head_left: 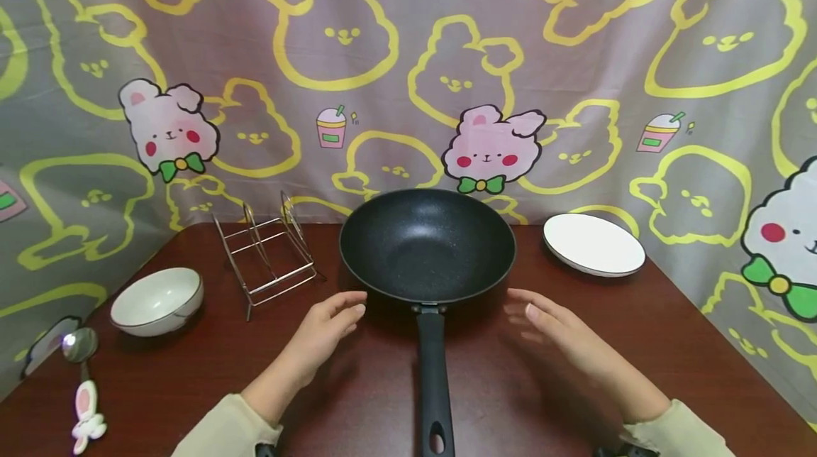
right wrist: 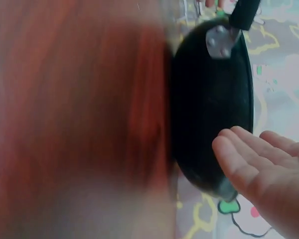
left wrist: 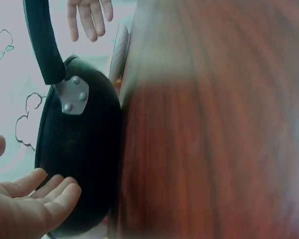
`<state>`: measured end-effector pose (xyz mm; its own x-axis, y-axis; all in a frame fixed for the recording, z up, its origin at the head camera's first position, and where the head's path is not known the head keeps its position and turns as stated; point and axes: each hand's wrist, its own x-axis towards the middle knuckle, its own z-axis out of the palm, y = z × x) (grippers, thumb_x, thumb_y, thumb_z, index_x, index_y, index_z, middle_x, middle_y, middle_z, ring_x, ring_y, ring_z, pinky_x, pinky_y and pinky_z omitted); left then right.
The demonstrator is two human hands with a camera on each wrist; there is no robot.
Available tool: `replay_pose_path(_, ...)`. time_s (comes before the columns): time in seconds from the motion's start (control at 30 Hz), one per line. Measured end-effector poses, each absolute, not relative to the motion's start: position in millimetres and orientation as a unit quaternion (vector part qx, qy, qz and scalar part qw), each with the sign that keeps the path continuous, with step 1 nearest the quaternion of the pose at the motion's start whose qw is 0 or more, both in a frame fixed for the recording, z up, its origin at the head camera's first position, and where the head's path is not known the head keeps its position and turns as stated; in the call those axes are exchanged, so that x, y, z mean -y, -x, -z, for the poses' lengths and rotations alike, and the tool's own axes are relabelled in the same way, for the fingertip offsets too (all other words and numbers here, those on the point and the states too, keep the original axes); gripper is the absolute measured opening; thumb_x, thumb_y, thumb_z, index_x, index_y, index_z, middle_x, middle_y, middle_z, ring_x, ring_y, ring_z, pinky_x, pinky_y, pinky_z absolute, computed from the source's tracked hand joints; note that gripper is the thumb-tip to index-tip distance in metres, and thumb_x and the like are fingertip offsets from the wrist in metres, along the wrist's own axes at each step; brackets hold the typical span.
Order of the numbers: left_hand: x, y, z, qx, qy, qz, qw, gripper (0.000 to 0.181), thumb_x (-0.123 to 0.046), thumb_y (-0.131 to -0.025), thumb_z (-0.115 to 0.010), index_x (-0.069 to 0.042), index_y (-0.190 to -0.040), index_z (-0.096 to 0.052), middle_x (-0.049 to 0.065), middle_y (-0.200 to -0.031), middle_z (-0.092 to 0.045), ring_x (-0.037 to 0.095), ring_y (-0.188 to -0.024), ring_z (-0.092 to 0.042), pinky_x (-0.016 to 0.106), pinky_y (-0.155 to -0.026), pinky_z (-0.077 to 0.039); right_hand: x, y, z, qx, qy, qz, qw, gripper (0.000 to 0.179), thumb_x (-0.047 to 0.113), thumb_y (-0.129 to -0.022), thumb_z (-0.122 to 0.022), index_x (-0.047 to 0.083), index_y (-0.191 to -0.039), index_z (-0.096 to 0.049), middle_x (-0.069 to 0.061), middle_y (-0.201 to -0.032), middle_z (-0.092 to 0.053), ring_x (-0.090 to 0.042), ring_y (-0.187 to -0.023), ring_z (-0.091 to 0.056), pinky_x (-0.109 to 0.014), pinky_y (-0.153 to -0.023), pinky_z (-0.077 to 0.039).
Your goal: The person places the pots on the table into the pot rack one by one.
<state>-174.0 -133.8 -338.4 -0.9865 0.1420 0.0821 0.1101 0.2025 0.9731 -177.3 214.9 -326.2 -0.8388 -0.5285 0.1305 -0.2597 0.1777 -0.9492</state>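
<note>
At the far left of the dark red-brown bench (head_left: 357, 418) lies a metal spoon (head_left: 86, 394) with a white rabbit-shaped handle, its rabbit end toward the person. A white bowl (head_left: 154, 304) with a dark rim sits just beyond it. Next stands a metal wire rack (head_left: 281, 278), filling the space between the bowl and the wok.

The left hand (head_left: 324, 335) is at the near left side of the wok, fingers loosely extended, thumb apart, holding nothing; whether the fingertips touch the wok is hard to tell. The black wok (head_left: 426, 251) sits upright mid-bench, its long black handle (head_left: 434, 379) running toward the person between both hands. At the wok's near right side, the right hand (head_left: 562, 329) has its fingers extended and holds nothing; contact there is unclear too.

Farther right, a white oval-looking plate (head_left: 595, 244) rests near the back edge. Behind everything hangs a rabbit-printed cloth (head_left: 389, 113).
</note>
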Motion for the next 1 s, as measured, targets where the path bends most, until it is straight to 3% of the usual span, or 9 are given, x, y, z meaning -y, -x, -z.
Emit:
replay_pose_path(0.27, 118.6, 171.1, 345.7, -0.717, -0.096, -0.682, 0.105, 0.047, -0.020, -0.095, -0.044, 0.015, -0.127, -0.042, 0.031, -0.126, -0.049, 0.039, -0.118, -0.050, 0.044, -0.098, -0.042, -196.6, 167.8, 335.8, -0.651, 0.236, 0.686, 0.225, 0.050, 0.025, -0.101, -0.027, -0.010, -0.137, -0.028, -0.011, -0.123, -0.057, -0.018, -0.113, -0.057, -0.029, -0.094, -0.046)
replay_pose_path(0.47, 103.6, 167.2, 348.5, -0.685, -0.099, -0.707, 0.144, 0.051, -0.022, -0.093, -0.045, 0.015, -0.128, -0.040, 0.031, -0.126, -0.049, 0.036, -0.116, -0.052, 0.041, -0.097, -0.044, -177.0, 158.4, 339.5, -0.587, 0.210, 0.732, 0.275, 0.036, 0.022, -0.101, -0.033, 0.000, -0.127, -0.045, -0.010, -0.112, -0.063, -0.021, -0.106, -0.061, -0.032, -0.090, -0.049)
replay_pose_path(0.8, 80.7, 169.9, 352.4, -0.652, -0.085, -0.735, 0.167, 0.049, -0.023, -0.092, -0.047, 0.012, -0.126, -0.042, 0.019, -0.116, -0.058, 0.020, -0.100, -0.061, 0.037, -0.092, -0.047, -142.5, 144.9, 347.2, -0.533, 0.179, 0.762, 0.322, 0.030, 0.023, -0.099, -0.036, 0.004, -0.119, -0.048, -0.005, -0.103, -0.066, -0.016, -0.097, -0.063, -0.033, -0.087, -0.050)
replay_pose_path(1.0, 67.5, 173.9, 355.4, -0.623, -0.079, -0.759, 0.169, 0.030, -0.021, -0.092, -0.048, 0.002, -0.110, -0.051, 0.004, -0.095, -0.063, 0.012, -0.086, -0.062, 0.035, -0.088, -0.049, -124.8, 140.3, 350.5, -0.507, 0.172, 0.777, 0.332, 0.020, 0.020, -0.097, -0.038, 0.014, -0.107, -0.055, 0.002, -0.095, -0.067, -0.012, -0.093, -0.063, -0.032, -0.084, -0.050)
